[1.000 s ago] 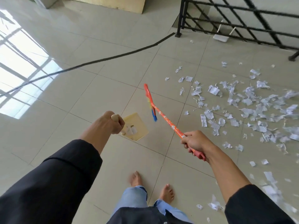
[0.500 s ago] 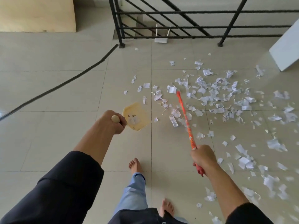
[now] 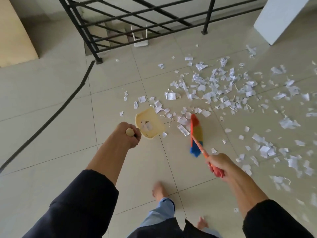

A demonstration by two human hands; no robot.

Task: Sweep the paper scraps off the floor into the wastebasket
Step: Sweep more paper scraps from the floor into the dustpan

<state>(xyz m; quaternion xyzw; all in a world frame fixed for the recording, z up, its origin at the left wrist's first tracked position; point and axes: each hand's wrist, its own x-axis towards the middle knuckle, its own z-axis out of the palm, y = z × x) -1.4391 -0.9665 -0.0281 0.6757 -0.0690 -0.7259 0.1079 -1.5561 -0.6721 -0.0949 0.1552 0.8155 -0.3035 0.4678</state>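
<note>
The scraps (image 3: 223, 93) lie scattered over the floor (image 3: 51, 103), thickest ahead and to the right, with a thinner trail reaching back toward the person's right side and a few pieces already in the dustpan (image 3: 149, 124). The dustpan hangs just above the tiles at the near-left edge of the litter, its mouth turned toward the closest scraps; the left hand (image 3: 127, 134) has its fingers wrapped tight round the pan's handle. The broom (image 3: 196, 134) is on the other side of those same scraps, its coloured bristles now low and broadside, where a second ago the stick pointed out over clear tiles away from the paper. The right hand (image 3: 218, 164) has its fingers curled closed on the red grip. The person has turned and stepped up to the mess, so pan and broom now bracket the nearest cluster, which suggests a first sweeping stroke to the left is about to begin. Nearly all the paper is still on the floor. No wastebasket is in view. A railing (image 3: 137, 19) and a black cable (image 3: 56, 109) lie beyond.
</note>
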